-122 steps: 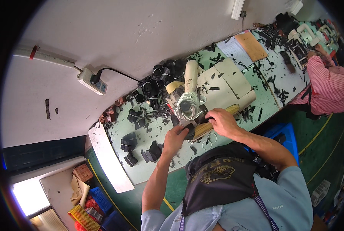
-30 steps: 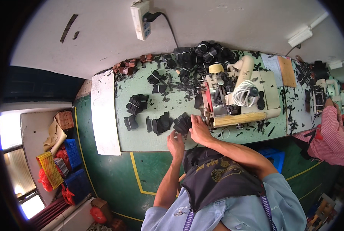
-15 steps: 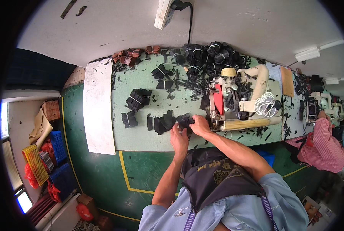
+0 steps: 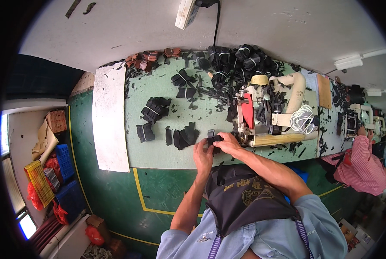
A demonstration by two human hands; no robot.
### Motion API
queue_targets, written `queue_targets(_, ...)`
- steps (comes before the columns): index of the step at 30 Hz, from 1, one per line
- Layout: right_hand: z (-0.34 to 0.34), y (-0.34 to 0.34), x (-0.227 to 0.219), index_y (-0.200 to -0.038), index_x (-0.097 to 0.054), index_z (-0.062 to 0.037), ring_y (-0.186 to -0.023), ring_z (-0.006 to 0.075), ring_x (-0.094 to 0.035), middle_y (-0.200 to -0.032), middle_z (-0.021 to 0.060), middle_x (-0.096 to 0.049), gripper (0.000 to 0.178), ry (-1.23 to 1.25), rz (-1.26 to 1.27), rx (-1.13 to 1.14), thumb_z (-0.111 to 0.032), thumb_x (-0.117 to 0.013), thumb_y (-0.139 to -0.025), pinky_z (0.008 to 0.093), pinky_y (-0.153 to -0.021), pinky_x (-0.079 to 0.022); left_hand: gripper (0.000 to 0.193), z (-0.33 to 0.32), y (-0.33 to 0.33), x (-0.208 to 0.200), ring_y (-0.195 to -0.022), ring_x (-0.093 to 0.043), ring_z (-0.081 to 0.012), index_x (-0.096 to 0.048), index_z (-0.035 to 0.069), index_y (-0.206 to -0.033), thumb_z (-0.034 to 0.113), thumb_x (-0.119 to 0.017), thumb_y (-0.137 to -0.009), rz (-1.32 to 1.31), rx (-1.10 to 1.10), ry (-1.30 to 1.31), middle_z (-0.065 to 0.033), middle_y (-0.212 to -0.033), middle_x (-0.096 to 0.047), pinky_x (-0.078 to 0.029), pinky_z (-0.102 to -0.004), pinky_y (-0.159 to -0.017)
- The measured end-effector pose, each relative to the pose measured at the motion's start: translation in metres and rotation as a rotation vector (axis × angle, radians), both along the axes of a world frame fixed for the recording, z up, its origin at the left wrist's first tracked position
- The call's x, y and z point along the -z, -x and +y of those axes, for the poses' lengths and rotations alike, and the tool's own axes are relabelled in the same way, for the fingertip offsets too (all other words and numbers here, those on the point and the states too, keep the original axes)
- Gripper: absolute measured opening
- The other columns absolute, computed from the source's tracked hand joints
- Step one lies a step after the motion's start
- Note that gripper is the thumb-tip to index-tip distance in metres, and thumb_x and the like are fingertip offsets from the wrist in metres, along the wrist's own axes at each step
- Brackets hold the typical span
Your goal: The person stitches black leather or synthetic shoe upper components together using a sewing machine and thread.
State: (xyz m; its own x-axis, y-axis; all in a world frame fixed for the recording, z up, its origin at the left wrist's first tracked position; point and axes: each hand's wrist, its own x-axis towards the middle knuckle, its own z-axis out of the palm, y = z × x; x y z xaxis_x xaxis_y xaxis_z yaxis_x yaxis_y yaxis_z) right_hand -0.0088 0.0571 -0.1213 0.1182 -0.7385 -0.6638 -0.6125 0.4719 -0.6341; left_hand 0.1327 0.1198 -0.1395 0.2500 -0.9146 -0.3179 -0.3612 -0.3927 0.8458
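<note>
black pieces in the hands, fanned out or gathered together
Gathered together: the black pieces form one compact block between the left hand and the right hand. Too small to tell whether edges line up.

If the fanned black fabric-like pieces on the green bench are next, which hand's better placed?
Probably left: the left hand is nearer those pieces. The right hand is farther right; both hold a small dark stack.

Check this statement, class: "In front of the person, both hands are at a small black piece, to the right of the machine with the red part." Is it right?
Not quite. The left hand and right hand are at the black piece, but to the left of the machine, as the head view shows.
</note>
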Motion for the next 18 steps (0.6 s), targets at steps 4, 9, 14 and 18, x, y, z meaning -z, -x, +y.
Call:
queue_targets(4,0.010,0.015,-0.018,-0.106,-0.066,0.0006,-0.080,0.0152,-0.060,-0.088,0.0068,-0.066,0.031,-0.198,-0.335,0.157,-0.021,-0.071,-0.085,0.0323,-0.074,-0.049,0.044,0.002,-0.016,-0.019,-0.079,-0.067,-0.0169,-0.057,0.002,-0.128,0.008,-0.072,-0.087,0.543,-0.043,-0.126,-0.0130,-0.102,-0.070,-0.052,-0.0304,-0.067)
queue_targets(9,0.024,0.033,-0.062,-0.109,-0.062,-0.0012,-0.071,0.0093,-0.055,-0.085,0.0021,-0.062,0.025,-0.184,-0.553,0.158,-0.017,-0.069,-0.090,0.0265,-0.065,-0.047,0.047,-0.008,-0.013,-0.078,-0.079,-0.064,-0.0119,-0.056,-0.001,-0.129,0.009,-0.074,-0.087,0.496,0.091,-0.192,-0.0104,-0.097,-0.072,-0.049,-0.0257,-0.064)
queue_targets(14,0.035,0.057,-0.097,-0.110,-0.060,-0.0003,-0.071,0.0090,-0.055,-0.085,0.0019,-0.062,0.027,-0.081,-0.601,0.189,-0.018,-0.068,-0.092,0.0257,-0.062,-0.046,0.028,-0.011,0.002,-0.099,-0.079,-0.064,-0.0116,-0.065,-0.001,-0.116,0.004,-0.072,-0.089,0.756,0.066,-0.362,-0.0050,-0.092,-0.070,-0.049,-0.0251,-0.068)
queue_targets(18,0.047,0.077,-0.119,-0.113,-0.063,-0.0014,-0.072,0.0070,-0.055,-0.088,0.0006,-0.064,0.026,-0.090,-0.695,0.342,-0.015,-0.069,-0.091,0.0237,-0.061,-0.046,0.018,-0.007,0.026,-0.110,-0.079,-0.063,-0.0122,-0.067,0.006,-0.110,0.006,-0.067,-0.092,1.079,-0.119,-0.454,-0.0033,-0.095,-0.070,-0.047,-0.0258,-0.068)
